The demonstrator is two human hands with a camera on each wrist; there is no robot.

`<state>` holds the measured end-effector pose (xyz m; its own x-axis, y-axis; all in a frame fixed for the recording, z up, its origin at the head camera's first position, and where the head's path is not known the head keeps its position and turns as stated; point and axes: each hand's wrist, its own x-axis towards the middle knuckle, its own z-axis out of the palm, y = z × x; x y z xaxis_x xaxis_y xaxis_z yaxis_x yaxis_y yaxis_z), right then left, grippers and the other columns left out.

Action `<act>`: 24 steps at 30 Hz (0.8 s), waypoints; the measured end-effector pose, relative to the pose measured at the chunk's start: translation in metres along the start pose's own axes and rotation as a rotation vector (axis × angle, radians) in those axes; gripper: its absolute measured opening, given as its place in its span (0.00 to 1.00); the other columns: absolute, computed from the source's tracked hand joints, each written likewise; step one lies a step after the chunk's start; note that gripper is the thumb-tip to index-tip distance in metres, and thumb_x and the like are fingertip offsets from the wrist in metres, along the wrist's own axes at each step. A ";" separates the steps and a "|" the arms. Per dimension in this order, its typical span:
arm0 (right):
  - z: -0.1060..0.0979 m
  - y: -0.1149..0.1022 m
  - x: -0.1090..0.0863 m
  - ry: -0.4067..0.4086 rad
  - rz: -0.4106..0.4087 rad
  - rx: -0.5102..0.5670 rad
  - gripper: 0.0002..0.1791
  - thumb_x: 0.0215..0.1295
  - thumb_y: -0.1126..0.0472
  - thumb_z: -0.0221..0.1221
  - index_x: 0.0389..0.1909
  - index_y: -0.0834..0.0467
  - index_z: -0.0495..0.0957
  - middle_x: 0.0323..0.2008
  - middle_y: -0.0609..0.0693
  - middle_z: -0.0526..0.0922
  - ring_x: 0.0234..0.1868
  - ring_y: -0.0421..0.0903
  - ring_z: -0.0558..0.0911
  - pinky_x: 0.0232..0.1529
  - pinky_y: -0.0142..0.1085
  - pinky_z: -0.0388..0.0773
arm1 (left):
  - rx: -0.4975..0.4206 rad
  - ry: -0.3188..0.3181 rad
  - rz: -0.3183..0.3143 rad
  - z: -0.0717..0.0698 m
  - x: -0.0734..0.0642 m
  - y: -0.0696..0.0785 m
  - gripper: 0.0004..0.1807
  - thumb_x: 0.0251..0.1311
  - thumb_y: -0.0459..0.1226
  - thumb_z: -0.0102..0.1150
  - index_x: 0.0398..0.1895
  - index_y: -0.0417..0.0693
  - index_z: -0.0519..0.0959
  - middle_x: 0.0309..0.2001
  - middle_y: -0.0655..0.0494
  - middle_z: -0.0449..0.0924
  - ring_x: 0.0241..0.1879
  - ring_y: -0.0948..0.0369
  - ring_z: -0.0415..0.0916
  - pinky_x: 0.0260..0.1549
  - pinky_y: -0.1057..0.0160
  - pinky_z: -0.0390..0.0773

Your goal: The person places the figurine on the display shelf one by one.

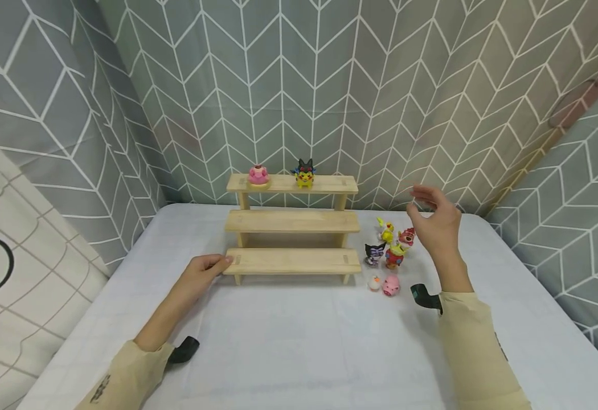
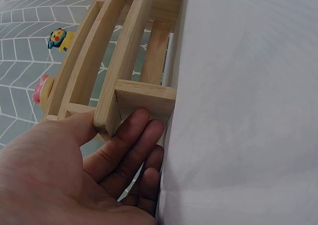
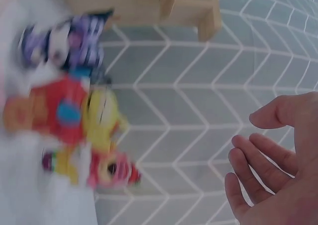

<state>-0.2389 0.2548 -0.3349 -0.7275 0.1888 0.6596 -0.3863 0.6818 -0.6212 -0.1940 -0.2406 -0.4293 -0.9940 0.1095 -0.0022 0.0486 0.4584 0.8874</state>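
Observation:
My left hand (image 1: 200,274) grips the left end of the lowest step of a three-tier wooden shelf (image 1: 293,261). In the left wrist view its thumb lies against the board's edge and the fingers curl under the end. On the top tier stand a pink figurine (image 1: 258,175) at the left and a yellow figurine with dark ears (image 1: 305,174) near the middle. My right hand (image 1: 438,222) hovers in the air, holding nothing, beside a group of figurines. Nearest it are a pink-and-red figurine (image 1: 406,237) and a yellow one in red clothes (image 1: 394,256).
Right of the shelf also stand a black-and-purple figurine (image 1: 374,254) and a yellow figurine (image 1: 386,232). A small white figure (image 1: 374,282) and a pink pig (image 1: 391,285) lie closer to me. A white cloth covers the table (image 1: 299,341); a patterned curtain (image 1: 319,102) hangs behind.

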 end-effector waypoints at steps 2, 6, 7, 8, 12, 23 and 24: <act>-0.008 0.006 -0.001 -0.007 0.014 -0.032 0.20 0.69 0.69 0.63 0.61 0.61 0.81 0.55 0.60 0.87 0.58 0.61 0.84 0.65 0.55 0.73 | 0.000 -0.001 -0.004 0.000 -0.001 0.000 0.26 0.79 0.52 0.55 0.52 0.37 0.85 0.37 0.56 0.72 0.43 0.58 0.66 0.38 0.64 0.68; -0.025 0.021 -0.004 -0.025 0.067 -0.100 0.20 0.71 0.67 0.61 0.63 0.60 0.80 0.56 0.60 0.86 0.59 0.60 0.83 0.66 0.53 0.74 | 0.008 0.000 -0.009 0.000 -0.001 0.001 0.26 0.79 0.53 0.55 0.53 0.37 0.85 0.38 0.56 0.73 0.44 0.58 0.67 0.39 0.64 0.68; -0.030 0.024 -0.005 -0.030 0.081 -0.116 0.20 0.71 0.66 0.61 0.63 0.60 0.80 0.56 0.60 0.86 0.59 0.58 0.83 0.66 0.51 0.74 | 0.009 0.000 -0.009 0.000 -0.001 0.001 0.26 0.79 0.53 0.55 0.54 0.37 0.85 0.39 0.56 0.73 0.45 0.58 0.67 0.40 0.64 0.68; -0.034 0.028 -0.005 -0.031 0.092 -0.130 0.21 0.71 0.65 0.61 0.63 0.59 0.80 0.57 0.60 0.86 0.59 0.55 0.84 0.67 0.48 0.74 | 0.008 -0.001 -0.007 0.000 -0.001 0.001 0.26 0.79 0.53 0.55 0.54 0.37 0.85 0.39 0.56 0.73 0.45 0.58 0.67 0.40 0.64 0.68; -0.055 0.047 -0.007 -0.020 0.130 -0.164 0.20 0.71 0.64 0.61 0.63 0.58 0.81 0.56 0.59 0.87 0.51 0.29 0.80 0.64 0.29 0.73 | -0.002 -0.010 -0.003 0.002 -0.001 0.003 0.26 0.79 0.52 0.55 0.55 0.37 0.85 0.41 0.56 0.75 0.46 0.59 0.67 0.42 0.64 0.69; -0.083 0.086 -0.011 -0.030 0.183 -0.221 0.19 0.73 0.60 0.62 0.61 0.61 0.81 0.54 0.59 0.84 0.45 0.15 0.69 0.59 0.19 0.69 | 0.018 0.003 0.000 0.000 0.001 0.001 0.27 0.79 0.53 0.55 0.56 0.38 0.85 0.43 0.56 0.78 0.47 0.59 0.68 0.44 0.66 0.71; -0.082 0.086 -0.012 -0.033 0.173 -0.218 0.18 0.72 0.61 0.62 0.61 0.61 0.82 0.54 0.59 0.85 0.44 0.15 0.69 0.57 0.18 0.69 | 0.019 0.003 0.002 0.000 0.001 0.000 0.27 0.79 0.53 0.55 0.56 0.38 0.85 0.44 0.55 0.79 0.47 0.59 0.68 0.45 0.66 0.71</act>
<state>-0.2172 0.3695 -0.3614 -0.7915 0.2945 0.5355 -0.1267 0.7781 -0.6152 -0.1948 -0.2406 -0.4288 -0.9942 0.1076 0.0009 0.0522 0.4749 0.8785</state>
